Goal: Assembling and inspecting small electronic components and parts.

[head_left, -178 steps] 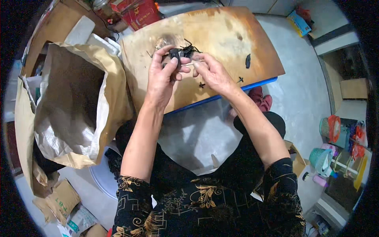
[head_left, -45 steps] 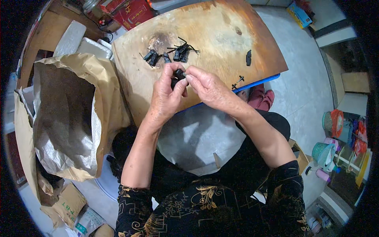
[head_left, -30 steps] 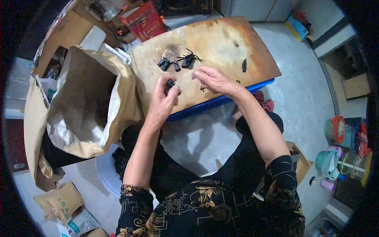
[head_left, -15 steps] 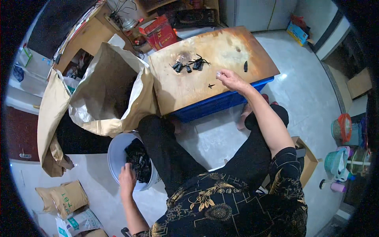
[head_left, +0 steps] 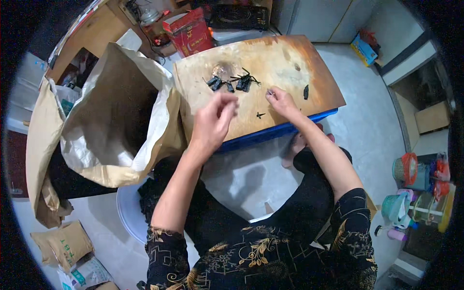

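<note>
My left hand (head_left: pixel 211 121) hangs over the near left part of a stained wooden board (head_left: pixel 193 77). Its curled fingers stand apart from the thumb, fingertips blurred, and I see nothing between them. My right hand (head_left: pixel 284 103) is closed in a pinch above the board; a small, thin object shows at its fingertips, too small to name. Just beyond the hands lie black flat pieces (head_left: pixel 216 83) and a clump of black pieces with thin strips (head_left: pixel 244 81). A small black scrap (head_left: pixel 260 115) is near my right hand, and one black piece (head_left: pixel 306 92) sits farther right.
A large paper sack (head_left: pixel 116 104) gapes open at the board's left. Below it, a pale bucket (head_left: pixel 126 212) holding black pieces is partly hidden by my left arm. Blue sides (head_left: pixel 261 137) support the board. A red box (head_left: pixel 189 36) stands behind; filled bags (head_left: pixel 65 245) lie lower left.
My left hand has risen from the bucket of black pieces to over the board. My right hand stays over the board, still pinched. The whole view has shifted slightly.
</note>
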